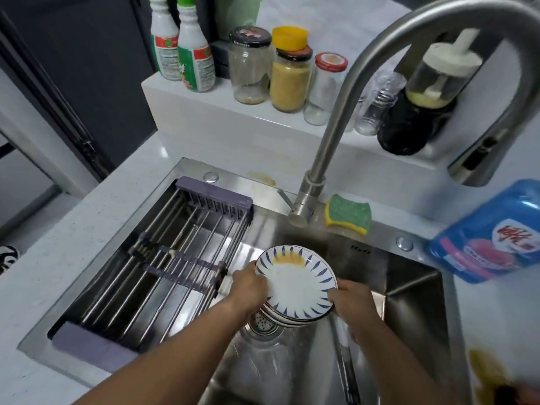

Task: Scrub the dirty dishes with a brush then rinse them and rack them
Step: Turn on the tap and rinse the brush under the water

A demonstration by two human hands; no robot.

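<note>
Stack of plates [298,285] held over the sink [409,287], above the drain [264,324]. Left hand [251,287] grips the left rim, right hand [350,299] the right, fingers [334,296] curled round. Yellow smear [289,260] at the top plate's far edge. Best, I judge: set the stack down, free 1 hand, scrub there first.

I see the rack [163,258] spanning the left half of the sink [409,287]. The plates [298,285] are stacked over the sink's middle, above the drain [264,323]. My left grip [248,287] holds their left edge and my right grip [350,299] their right. The tap [330,135] stands behind the sink, with a sponge [347,213] just right of its base. Further back, a ledge [187,106] carries bottles [194,59] at left and jars [289,80] to their right.
</note>
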